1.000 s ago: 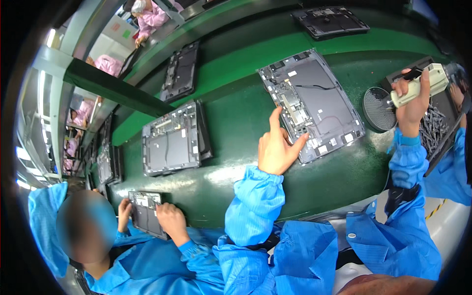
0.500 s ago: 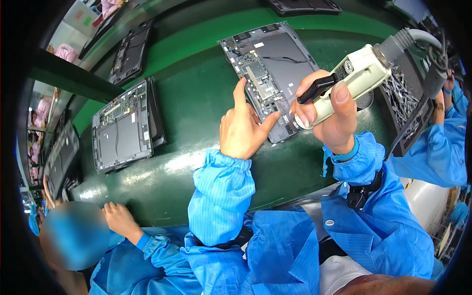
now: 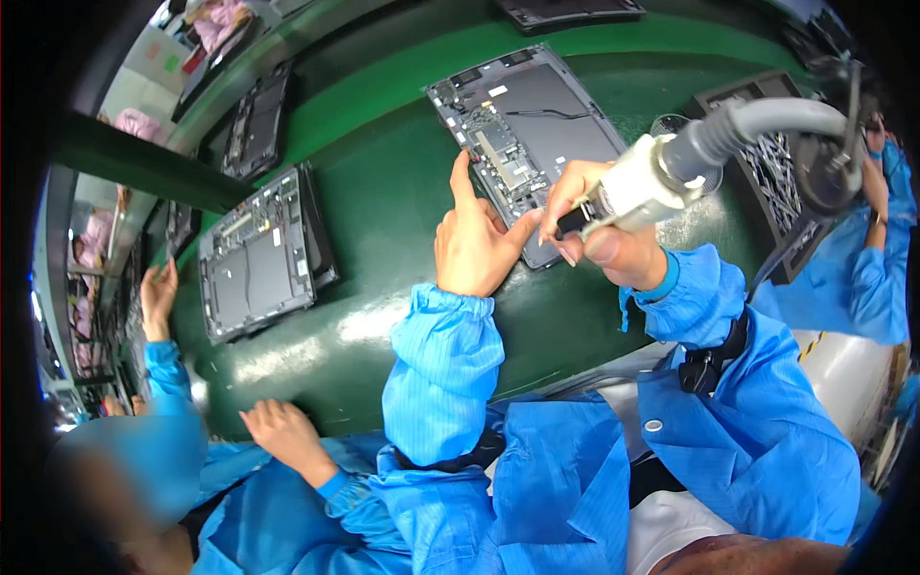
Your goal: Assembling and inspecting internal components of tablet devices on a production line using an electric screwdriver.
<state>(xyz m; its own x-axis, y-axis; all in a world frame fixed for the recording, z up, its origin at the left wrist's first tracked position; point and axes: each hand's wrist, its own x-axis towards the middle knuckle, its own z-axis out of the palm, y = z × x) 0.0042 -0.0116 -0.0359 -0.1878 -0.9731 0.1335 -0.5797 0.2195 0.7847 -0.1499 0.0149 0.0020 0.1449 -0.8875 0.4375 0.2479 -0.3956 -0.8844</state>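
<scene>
The electric screwdriver (image 3: 644,182) hides its own tip, gripped closed in the right hand (image 3: 604,240) over the opened laptop chassis (image 3: 527,129) at 12 o'clock. The left hand (image 3: 471,240) rests there, index finger extended, holding nothing. Three more chassis lie on the green conveyor belt (image 3: 383,211) towards 10 o'clock.

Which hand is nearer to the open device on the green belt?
Left. The left hand rests on the open device, its forefinger touching the near edge. The right hand holds a power screwdriver just above the corner.
</scene>
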